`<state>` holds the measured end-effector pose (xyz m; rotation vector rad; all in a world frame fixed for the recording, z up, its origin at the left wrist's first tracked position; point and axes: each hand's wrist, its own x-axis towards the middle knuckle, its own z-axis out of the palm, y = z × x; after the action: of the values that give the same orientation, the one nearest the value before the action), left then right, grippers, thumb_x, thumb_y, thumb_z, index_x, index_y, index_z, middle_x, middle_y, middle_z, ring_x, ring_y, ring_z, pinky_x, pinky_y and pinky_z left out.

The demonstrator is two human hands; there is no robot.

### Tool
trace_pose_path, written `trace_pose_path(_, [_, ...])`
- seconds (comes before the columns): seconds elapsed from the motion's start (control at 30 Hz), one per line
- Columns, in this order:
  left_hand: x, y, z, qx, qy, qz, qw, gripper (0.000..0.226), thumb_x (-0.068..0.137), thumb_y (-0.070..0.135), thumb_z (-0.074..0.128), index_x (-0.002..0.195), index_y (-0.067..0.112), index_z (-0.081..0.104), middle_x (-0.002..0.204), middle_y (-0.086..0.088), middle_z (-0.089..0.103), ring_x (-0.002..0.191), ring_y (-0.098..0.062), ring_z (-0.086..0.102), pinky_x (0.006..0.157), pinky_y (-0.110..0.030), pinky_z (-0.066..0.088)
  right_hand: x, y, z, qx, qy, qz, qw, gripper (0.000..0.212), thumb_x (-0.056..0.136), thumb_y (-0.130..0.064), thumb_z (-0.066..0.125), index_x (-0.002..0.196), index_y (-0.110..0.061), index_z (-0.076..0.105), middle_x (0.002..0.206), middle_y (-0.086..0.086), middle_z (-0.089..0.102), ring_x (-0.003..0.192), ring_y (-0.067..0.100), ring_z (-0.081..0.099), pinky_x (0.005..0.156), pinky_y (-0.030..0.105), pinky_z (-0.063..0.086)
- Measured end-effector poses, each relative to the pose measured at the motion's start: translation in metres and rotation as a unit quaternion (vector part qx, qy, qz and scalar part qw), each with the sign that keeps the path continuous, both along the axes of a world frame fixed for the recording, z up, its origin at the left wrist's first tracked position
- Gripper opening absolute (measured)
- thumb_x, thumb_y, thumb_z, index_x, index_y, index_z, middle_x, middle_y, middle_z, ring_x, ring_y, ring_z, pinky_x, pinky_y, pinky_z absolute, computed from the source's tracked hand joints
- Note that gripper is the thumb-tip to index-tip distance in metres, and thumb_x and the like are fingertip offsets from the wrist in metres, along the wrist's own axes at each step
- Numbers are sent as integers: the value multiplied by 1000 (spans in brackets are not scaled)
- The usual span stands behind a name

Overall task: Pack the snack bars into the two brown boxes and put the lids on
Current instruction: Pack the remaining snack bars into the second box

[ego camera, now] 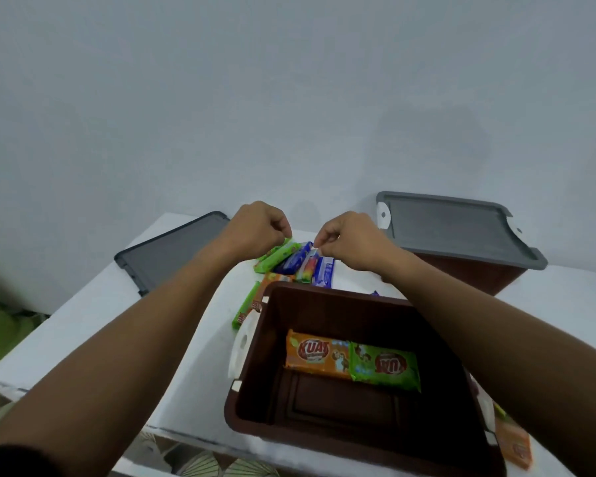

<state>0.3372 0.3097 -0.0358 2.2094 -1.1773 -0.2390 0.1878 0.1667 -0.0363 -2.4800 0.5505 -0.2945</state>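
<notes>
**Both hands at the pile of snack bars behind the open box**

Head view: both arms reach forward over the open brown box (pixel 276 339), which stands on the white tabletop (pixel 100 321) nearest the person. On its floor, against the far wall, lie an orange KUAT bar (pixel 315 354) and a green KUAT bar (pixel 386 366), touching end to end. A white latch (pixel 240 349) hangs on the box's left side.

Just behind the box lies a small pile of bars. The left hand (pixel 258 228) has its fingers curled and pinches the far end of a green snack bar (pixel 276 257). The right hand (pixel 353 242) is curled too; its fingertips (pixel 319 247) seem to nip the far end of the multicoloured bar (pixel 307 268), though the blur makes it hard to tell that bar from its neighbours. A dark blue bar (pixel 293 261) lies between the two pinched bars, and a blue-and-white bar (pixel 325 274) lies just right of them.

Beside the box's far left corner lie another green bar (pixel 245 306) and an orange bar (pixel 272 278), partly hidden by the rim. A further orange bar (pixel 513 445) lies near the box's right corner.

At the far right stands the second brown box (pixel 468 275) with a grey lid (pixel 455 228) on top. A loose grey lid (pixel 172 253) lies flat at the tabletop's far left.
</notes>
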Motion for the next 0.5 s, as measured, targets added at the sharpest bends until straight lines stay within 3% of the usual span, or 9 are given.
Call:
trace_pose_path(0.1, [27,-11,-11,6,10,9,1000,11,85,5,74,87,16,79,72,11,67,68,-6,63,57,-18,42,28,-13,-8,-9,8,-5,1000,13,87,-6,71,94,-13,80,72,-12,64,66,-1,59,55,8,41])
trace_pose_path(0.17, [41,-17,-21,12,25,15,1000,5,86,10,76,87,15,79,71,11,68,66,-5,62,55,-18,42,44,-22,-16,-2,13,-11,1000,12,86,-7,72,94,-12,80,72,-14,63,68,1,61,55,7,43])
trace_pose_path(0.33, [65,-34,-51,45,29,21,998,3,85,15,79,85,13,79,81,5,73,74,-10,66,57,-22,46,78,-41,-39,-3,64,-12,998,19,83,-15,79,102,-11,78,93,-1,73,89,15,68,80,28,57])
trace_pose_path(0.5, [79,-50,-80,126,-18,5,992,17,84,29,80,94,17,76,99,1,73,89,-17,65,66,-27,48,103,-54,-64,-154,220,116,956,42,86,-21,71,128,-20,67,126,3,66,112,22,60,93,37,51])
